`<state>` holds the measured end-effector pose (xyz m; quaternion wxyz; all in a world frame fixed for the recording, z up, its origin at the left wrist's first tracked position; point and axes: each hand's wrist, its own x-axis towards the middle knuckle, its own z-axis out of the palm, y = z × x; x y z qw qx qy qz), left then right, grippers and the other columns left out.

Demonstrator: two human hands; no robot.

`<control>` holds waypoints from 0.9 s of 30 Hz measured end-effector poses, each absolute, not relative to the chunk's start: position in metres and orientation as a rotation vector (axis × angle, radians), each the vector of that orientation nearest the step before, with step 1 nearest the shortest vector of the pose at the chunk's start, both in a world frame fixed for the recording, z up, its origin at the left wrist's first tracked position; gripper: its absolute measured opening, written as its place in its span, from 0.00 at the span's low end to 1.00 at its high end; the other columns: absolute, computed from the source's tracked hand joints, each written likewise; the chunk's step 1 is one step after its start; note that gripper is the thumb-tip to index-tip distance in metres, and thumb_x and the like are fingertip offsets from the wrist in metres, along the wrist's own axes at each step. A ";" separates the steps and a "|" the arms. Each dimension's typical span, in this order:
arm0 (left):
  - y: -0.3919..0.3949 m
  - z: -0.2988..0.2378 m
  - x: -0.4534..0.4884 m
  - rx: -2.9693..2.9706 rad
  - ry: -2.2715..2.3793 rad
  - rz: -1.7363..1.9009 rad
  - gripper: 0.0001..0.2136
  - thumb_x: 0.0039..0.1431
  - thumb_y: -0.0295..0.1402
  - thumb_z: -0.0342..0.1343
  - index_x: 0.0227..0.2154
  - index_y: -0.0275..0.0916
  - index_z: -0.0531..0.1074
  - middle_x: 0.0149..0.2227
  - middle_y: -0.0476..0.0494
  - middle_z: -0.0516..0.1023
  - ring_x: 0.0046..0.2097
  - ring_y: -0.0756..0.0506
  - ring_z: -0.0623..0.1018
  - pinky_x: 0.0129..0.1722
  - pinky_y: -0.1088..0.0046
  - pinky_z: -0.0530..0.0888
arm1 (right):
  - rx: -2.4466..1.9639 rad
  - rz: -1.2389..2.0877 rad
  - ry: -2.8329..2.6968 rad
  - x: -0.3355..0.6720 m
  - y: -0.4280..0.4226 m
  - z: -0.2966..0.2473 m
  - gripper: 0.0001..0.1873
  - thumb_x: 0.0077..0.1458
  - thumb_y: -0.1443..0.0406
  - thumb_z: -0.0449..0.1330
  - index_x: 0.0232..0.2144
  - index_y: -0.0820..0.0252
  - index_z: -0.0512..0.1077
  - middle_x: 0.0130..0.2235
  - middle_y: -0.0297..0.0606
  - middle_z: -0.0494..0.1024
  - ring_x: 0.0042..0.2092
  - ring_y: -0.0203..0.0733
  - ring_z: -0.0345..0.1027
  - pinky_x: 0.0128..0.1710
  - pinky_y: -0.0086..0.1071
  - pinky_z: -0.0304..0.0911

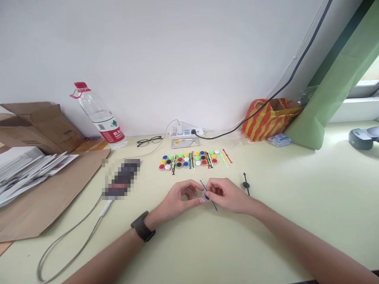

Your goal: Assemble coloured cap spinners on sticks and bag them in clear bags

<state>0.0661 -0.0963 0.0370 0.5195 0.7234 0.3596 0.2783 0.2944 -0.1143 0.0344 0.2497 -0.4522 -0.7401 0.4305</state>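
My right hand (229,196) pinches a blue arrow spinner (214,205), a thin pointer with a small round disc at its middle. The pointer slants from upper left to lower right, and its centre is partly covered by my fingers. Just left of it, my left hand (179,197) has thumb and fingers apart, with the thumb tip close to the disc; whether they touch I cannot tell. To the right of my right hand lies a black arrow spinner (245,185). Beyond both hands sit rows of coloured round pieces (186,164) and bundles of coloured arrow pointers (209,159).
Behind the pieces are a clear case (185,144), a power strip (186,132) and eyeglasses (149,141). At left stand a water bottle (102,118), a cardboard box (44,126), stacked papers (26,169) and a pixelated device (122,179) on a cable. A striped bag (257,122) is back right.
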 end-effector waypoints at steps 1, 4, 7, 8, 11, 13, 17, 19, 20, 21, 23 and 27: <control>-0.097 0.037 0.066 1.745 0.879 0.668 0.15 0.59 0.43 0.66 0.43 0.38 0.78 0.39 0.42 0.80 0.37 0.46 0.75 0.39 0.70 0.73 | -1.313 1.055 -2.087 0.296 -0.114 0.035 0.07 0.60 0.64 0.57 0.29 0.57 0.65 0.25 0.28 0.67 0.27 0.35 0.57 0.28 0.30 0.48; -0.096 0.036 0.067 1.756 0.906 0.660 0.14 0.62 0.44 0.63 0.42 0.37 0.78 0.38 0.42 0.80 0.36 0.47 0.75 0.39 0.69 0.73 | -1.554 0.644 -2.276 0.300 -0.114 0.039 0.08 0.53 0.67 0.60 0.26 0.57 0.62 0.24 0.29 0.67 0.27 0.35 0.56 0.29 0.32 0.45; -0.096 0.033 0.066 1.774 0.902 0.632 0.13 0.64 0.43 0.61 0.39 0.37 0.78 0.37 0.43 0.80 0.36 0.47 0.75 0.39 0.69 0.73 | -1.731 0.402 -2.373 0.302 -0.113 0.043 0.08 0.52 0.65 0.59 0.26 0.57 0.62 0.26 0.31 0.70 0.28 0.37 0.58 0.30 0.33 0.43; -0.095 0.032 0.066 1.778 0.902 0.626 0.13 0.64 0.43 0.61 0.38 0.37 0.78 0.37 0.43 0.80 0.37 0.47 0.75 0.39 0.70 0.73 | -1.788 0.353 -2.393 0.303 -0.113 0.044 0.07 0.53 0.65 0.59 0.27 0.57 0.63 0.26 0.32 0.71 0.28 0.37 0.59 0.29 0.33 0.43; -0.095 0.031 0.066 1.773 0.906 0.629 0.13 0.64 0.43 0.60 0.37 0.38 0.78 0.37 0.43 0.80 0.37 0.46 0.75 0.39 0.70 0.72 | -1.970 0.224 -2.430 0.306 -0.114 0.046 0.01 0.54 0.66 0.56 0.31 0.57 0.66 0.29 0.36 0.74 0.30 0.42 0.66 0.29 0.34 0.43; -0.095 0.031 0.065 1.769 0.908 0.635 0.13 0.64 0.44 0.60 0.36 0.38 0.79 0.36 0.43 0.80 0.37 0.46 0.75 0.39 0.70 0.72 | -2.086 0.150 -2.429 0.310 -0.115 0.046 0.04 0.55 0.67 0.55 0.35 0.58 0.67 0.32 0.40 0.76 0.32 0.45 0.69 0.30 0.34 0.45; -0.095 0.032 0.065 1.773 0.903 0.647 0.13 0.64 0.44 0.60 0.36 0.38 0.79 0.36 0.43 0.80 0.38 0.46 0.76 0.39 0.69 0.72 | -2.265 0.166 -2.353 0.319 -0.116 0.043 0.09 0.58 0.66 0.55 0.42 0.61 0.68 0.37 0.45 0.77 0.37 0.50 0.73 0.31 0.34 0.49; -0.095 0.031 0.065 1.772 0.909 0.645 0.13 0.64 0.44 0.60 0.36 0.37 0.78 0.36 0.42 0.80 0.37 0.46 0.76 0.39 0.69 0.73 | -2.294 0.208 -2.339 0.323 -0.115 0.042 0.11 0.60 0.67 0.55 0.45 0.62 0.67 0.40 0.47 0.76 0.41 0.52 0.73 0.31 0.34 0.51; -0.095 0.031 0.065 1.772 0.915 0.642 0.13 0.64 0.44 0.60 0.36 0.37 0.78 0.36 0.42 0.80 0.37 0.46 0.75 0.39 0.69 0.73 | -2.294 0.211 -2.346 0.324 -0.114 0.041 0.12 0.60 0.67 0.54 0.47 0.63 0.66 0.41 0.48 0.76 0.43 0.53 0.73 0.32 0.34 0.52; -0.095 0.031 0.065 1.773 0.920 0.637 0.13 0.64 0.44 0.60 0.36 0.37 0.78 0.37 0.42 0.80 0.37 0.46 0.75 0.39 0.69 0.72 | -2.289 0.199 -2.359 0.325 -0.114 0.040 0.13 0.61 0.68 0.54 0.48 0.64 0.66 0.42 0.49 0.76 0.45 0.54 0.73 0.32 0.35 0.53; -0.095 0.032 0.065 1.780 0.925 0.627 0.13 0.64 0.43 0.60 0.36 0.37 0.78 0.37 0.42 0.80 0.38 0.46 0.75 0.39 0.69 0.72 | -2.285 0.150 -2.384 0.327 -0.111 0.040 0.14 0.62 0.70 0.53 0.50 0.64 0.65 0.45 0.50 0.76 0.48 0.55 0.72 0.33 0.35 0.54; -0.096 0.034 0.065 1.786 0.927 0.617 0.13 0.64 0.43 0.60 0.36 0.37 0.78 0.37 0.42 0.80 0.38 0.46 0.75 0.39 0.69 0.72 | -2.308 0.029 -2.388 0.332 -0.105 0.041 0.13 0.62 0.73 0.51 0.49 0.64 0.66 0.46 0.50 0.77 0.48 0.52 0.72 0.33 0.35 0.54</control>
